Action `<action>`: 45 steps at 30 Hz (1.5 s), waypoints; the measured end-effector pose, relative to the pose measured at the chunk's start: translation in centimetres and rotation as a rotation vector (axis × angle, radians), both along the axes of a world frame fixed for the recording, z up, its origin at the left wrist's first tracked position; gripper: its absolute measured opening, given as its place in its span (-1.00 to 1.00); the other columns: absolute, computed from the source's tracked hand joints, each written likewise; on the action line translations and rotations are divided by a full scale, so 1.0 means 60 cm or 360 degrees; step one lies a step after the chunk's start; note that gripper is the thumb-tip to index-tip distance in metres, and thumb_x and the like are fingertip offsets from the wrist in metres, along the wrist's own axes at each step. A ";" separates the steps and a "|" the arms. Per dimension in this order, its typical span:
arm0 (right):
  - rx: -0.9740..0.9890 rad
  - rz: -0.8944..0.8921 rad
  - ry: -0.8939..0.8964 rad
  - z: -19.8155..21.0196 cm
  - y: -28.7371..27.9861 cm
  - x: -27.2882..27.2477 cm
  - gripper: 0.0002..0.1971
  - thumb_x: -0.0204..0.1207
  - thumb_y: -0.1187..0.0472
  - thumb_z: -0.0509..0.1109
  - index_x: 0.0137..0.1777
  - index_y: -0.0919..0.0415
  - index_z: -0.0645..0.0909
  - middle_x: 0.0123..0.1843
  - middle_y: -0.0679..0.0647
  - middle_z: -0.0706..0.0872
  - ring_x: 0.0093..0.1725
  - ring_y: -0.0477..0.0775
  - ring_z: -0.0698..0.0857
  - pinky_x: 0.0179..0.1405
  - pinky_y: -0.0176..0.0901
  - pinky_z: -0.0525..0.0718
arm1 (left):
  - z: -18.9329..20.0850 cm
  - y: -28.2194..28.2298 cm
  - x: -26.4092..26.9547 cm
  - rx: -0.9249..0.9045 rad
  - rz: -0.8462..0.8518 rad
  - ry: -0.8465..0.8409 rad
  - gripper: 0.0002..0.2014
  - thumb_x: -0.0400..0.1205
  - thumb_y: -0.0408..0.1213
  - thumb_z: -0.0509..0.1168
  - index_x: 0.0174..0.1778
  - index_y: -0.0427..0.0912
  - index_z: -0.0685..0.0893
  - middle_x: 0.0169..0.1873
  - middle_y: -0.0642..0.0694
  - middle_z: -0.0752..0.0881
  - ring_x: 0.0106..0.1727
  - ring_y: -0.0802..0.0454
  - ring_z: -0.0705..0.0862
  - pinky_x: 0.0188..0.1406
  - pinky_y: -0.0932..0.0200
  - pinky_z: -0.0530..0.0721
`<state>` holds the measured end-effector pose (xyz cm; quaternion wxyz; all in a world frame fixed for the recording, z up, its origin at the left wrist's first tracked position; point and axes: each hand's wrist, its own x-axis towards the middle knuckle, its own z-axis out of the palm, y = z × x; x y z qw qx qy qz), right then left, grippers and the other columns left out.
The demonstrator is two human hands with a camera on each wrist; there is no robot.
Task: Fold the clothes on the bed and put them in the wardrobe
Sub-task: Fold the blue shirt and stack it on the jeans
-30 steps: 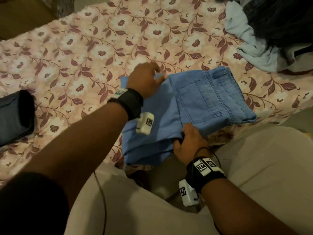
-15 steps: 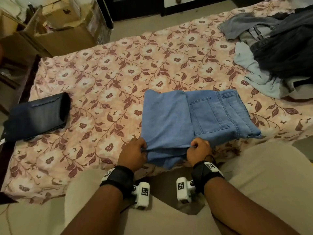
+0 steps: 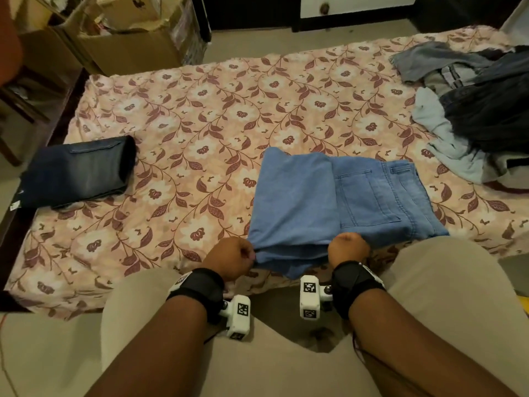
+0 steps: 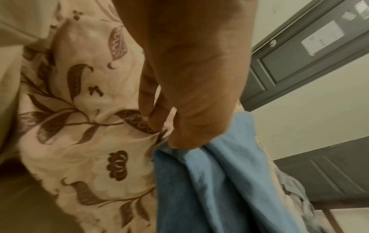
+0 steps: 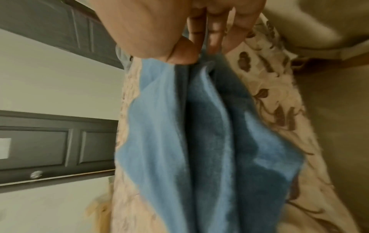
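Blue jeans (image 3: 329, 196) between folded pair (image 3: 77, 173), heap (image 3: 481, 110)

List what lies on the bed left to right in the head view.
Folded dark jeans → left hand, gripping the near edge of the light blue jeans → right hand, its grip on the same edge → unfolded clothes pile at the far right.

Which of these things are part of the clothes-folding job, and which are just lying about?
Job: light blue jeans, gripped by left hand and right hand; folded dark jeans; unfolded clothes heap; bed.

Lying about: cardboard boxes.
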<state>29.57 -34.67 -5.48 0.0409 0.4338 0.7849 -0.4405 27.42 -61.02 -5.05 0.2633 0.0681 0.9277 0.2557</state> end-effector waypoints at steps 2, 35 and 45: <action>0.0068 -0.0067 0.0175 0.029 0.002 -0.024 -0.78 0.58 0.37 0.29 0.05 0.25 0.78 0.26 0.30 0.65 -0.05 0.20 0.56 -0.06 -0.17 0.45 | 0.016 0.006 -0.008 0.0279 0.0234 0.0090 -0.83 0.55 -0.42 0.40 -0.30 -0.07 0.72 -0.35 0.02 0.76 -0.30 0.11 0.70 -0.13 0.08 0.78; 0.0688 0.1690 -0.0030 -0.076 0.068 -0.272 0.21 0.35 -0.53 0.27 0.79 -0.02 -0.31 0.82 -0.01 -0.30 0.80 0.18 -0.26 0.73 0.36 -0.01 | -0.069 0.157 -0.329 -0.0252 -0.0494 0.0554 -0.14 0.59 0.37 0.18 0.79 0.04 0.27 0.79 -0.15 0.22 0.80 -0.23 0.13 0.72 -0.39 0.16; 0.0664 0.1695 -0.0349 -0.075 0.062 -0.275 0.40 0.19 -0.73 0.21 0.74 0.02 -0.50 0.78 -0.06 -0.46 0.76 0.20 -0.43 0.73 0.41 -0.16 | -0.110 0.162 -0.311 -0.0356 -0.0338 0.0417 -0.02 0.61 0.54 0.11 0.84 0.24 -0.18 0.83 0.05 -0.29 0.83 -0.11 -0.34 0.71 -0.57 -0.23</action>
